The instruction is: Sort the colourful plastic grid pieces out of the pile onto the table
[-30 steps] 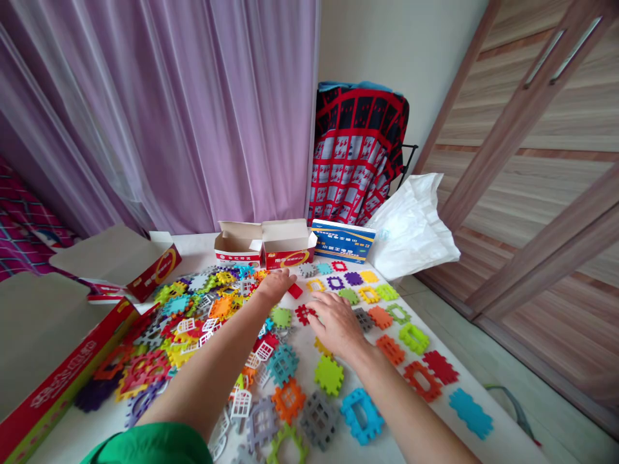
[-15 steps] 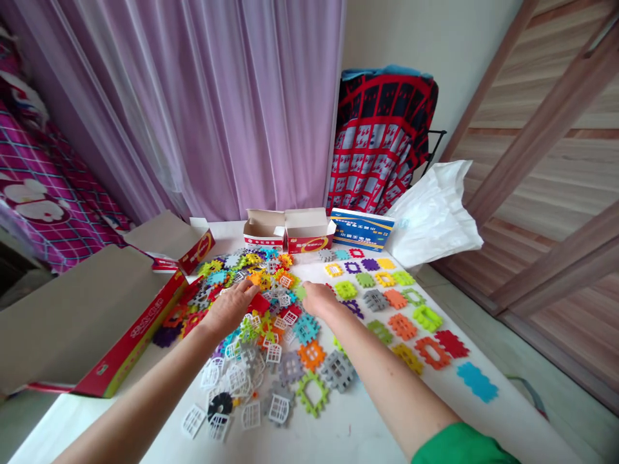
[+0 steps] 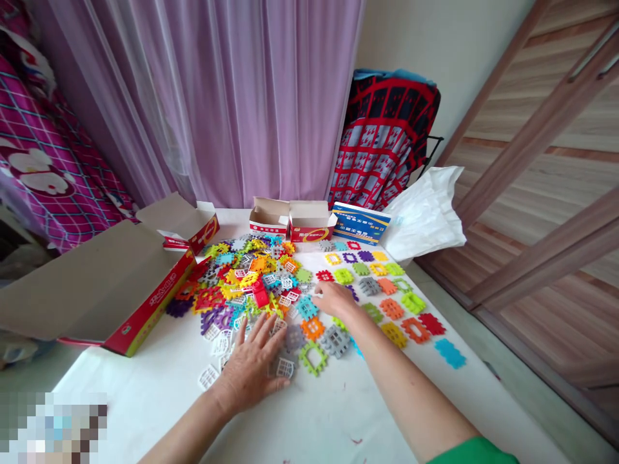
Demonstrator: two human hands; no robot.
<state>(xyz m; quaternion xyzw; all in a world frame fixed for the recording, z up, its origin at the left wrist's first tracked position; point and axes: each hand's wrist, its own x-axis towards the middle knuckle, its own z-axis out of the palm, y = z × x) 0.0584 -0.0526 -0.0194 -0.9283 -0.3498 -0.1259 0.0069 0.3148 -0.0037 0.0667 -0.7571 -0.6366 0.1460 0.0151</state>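
The left hand [image 3: 251, 372] lies spread wide and flat, palm down, its fingers fanned and holding nothing that shows. Under and just beside its fingertips, at about 1 o'clock, sit a grey window tile [image 3: 284, 367] and a grey waffle tile [image 3: 294, 337], both at the lower edge of a heap of interlocking plastic tiles [image 3: 246, 283]. White lattice tiles [image 3: 209, 377] lie near it at 10 o'clock.

The right hand [image 3: 334, 300], below a green sleeve [image 3: 474, 452], reaches toward the heap's right edge with its fingers bunched and pointing down. Whether it pinches a piece cannot be told. A small white piece [image 3: 316, 291] lies at its fingertips at 10 o'clock, and a teal tile [image 3: 307, 307] sits just beside them at 8 o'clock.

At 2 o'clock from this hand, sorted tiles [image 3: 382, 293] stand apart in loose rows on the white table [image 3: 120, 403]. Past the heap, at 12 o'clock, are two opened red-and-white cartons [image 3: 290, 219] and a blue box [image 3: 360, 223]. A large open red carton [image 3: 145, 303] lies at 10 o'clock.
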